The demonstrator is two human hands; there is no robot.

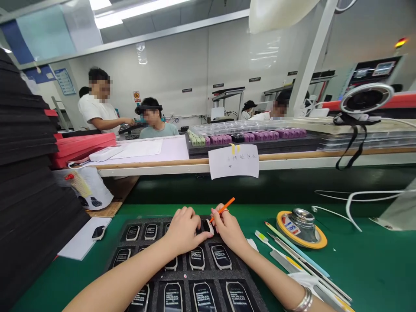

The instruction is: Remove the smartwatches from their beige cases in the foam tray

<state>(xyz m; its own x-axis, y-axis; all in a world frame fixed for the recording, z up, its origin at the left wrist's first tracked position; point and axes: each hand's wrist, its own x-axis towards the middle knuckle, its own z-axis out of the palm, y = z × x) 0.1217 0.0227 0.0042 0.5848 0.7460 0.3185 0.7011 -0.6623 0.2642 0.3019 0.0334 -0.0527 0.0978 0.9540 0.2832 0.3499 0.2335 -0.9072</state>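
A black foam tray (185,276) lies on the green mat, its compartments holding several watch cases with lit text on dark screens. At the tray's back row, my left hand (183,229) is curled around the left side of one watch case (208,227), thumb against its lower end. My right hand (229,229) pinches a thin orange stick (226,209), whose lower tip touches or nearly touches that case. A silver bracelet (304,300) is on my right wrist.
Right of the tray lie a toothbrush (262,238), tweezers and blades, with a glass jar (303,225) inside a yellow tape roll (321,241). Another watch case (98,232) rests on a white pad (79,239) at left, beside stacked black foam (29,173). People work beyond the shelf.
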